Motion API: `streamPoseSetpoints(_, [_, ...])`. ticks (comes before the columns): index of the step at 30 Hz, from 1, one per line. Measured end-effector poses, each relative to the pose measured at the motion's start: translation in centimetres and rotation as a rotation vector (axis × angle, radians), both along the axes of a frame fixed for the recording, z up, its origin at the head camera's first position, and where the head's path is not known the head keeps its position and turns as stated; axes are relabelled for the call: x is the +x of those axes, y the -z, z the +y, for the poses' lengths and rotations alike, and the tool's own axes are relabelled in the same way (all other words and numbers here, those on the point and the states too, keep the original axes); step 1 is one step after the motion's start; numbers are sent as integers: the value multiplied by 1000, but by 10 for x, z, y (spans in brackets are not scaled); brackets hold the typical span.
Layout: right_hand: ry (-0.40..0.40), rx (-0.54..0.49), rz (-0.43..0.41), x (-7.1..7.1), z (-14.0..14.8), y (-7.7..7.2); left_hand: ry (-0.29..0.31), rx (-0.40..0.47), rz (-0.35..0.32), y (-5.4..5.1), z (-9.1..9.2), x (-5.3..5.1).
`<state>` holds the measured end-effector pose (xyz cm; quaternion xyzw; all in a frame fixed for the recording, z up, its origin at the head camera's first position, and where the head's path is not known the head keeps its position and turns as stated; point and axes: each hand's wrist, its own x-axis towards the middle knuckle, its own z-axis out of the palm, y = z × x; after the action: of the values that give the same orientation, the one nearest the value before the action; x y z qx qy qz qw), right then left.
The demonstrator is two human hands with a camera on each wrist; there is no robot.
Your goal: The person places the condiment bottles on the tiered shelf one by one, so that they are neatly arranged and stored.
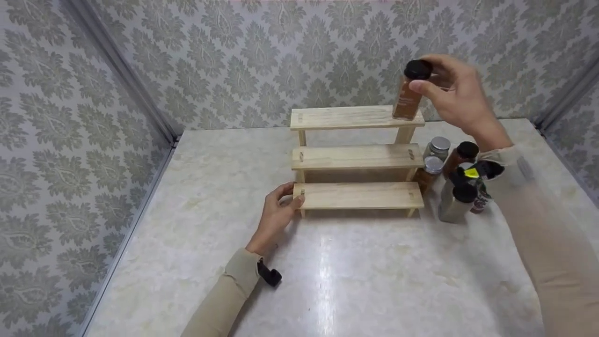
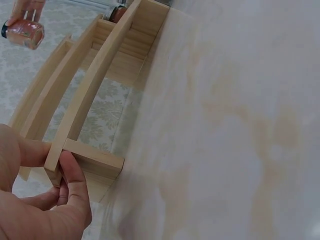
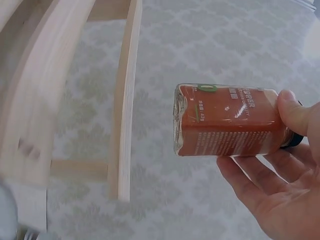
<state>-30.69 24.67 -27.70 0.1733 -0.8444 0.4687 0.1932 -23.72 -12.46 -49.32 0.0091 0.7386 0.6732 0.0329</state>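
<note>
A three-tier wooden shelf rack (image 1: pixel 358 195) stands on the table. My left hand (image 1: pixel 276 213) grips the left end of its lowest step, thumb on top in the head view. In the left wrist view, the fingers (image 2: pixel 75 182) curl round that wooden end. My right hand (image 1: pixel 461 96) holds a spice jar (image 1: pixel 407 100) of reddish-brown powder near its black cap. The jar is raised near the right end of the top step (image 1: pixel 346 117). A space separates the jar's base (image 3: pixel 179 120) from the wood in the right wrist view.
Several more spice jars crowd together right of the rack, among them a silver-capped jar (image 1: pixel 437 149) and a black-capped grey one (image 1: pixel 455 208). Patterned wall panels (image 1: pixel 281 61) enclose the pale marbled table (image 1: pixel 210 178) at the back and sides.
</note>
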Motion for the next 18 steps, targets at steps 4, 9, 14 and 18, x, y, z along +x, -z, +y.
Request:
streamPoseSetpoints(4, [-47,11,12,-9,-23,-2,-6,-13,14,-1,1,0])
streamPoseSetpoints(9, [-79,28,-1,-17,-45,-4,-14,-24,5,0,4,0])
streamPoseSetpoints(14, [-107,39,-16,-24,-66,-6,-19,-18,-8,1,4,0])
streamPoseSetpoints(18, [-147,-4,-39,-29,-82,-6,-18,-5,1,1,4,0])
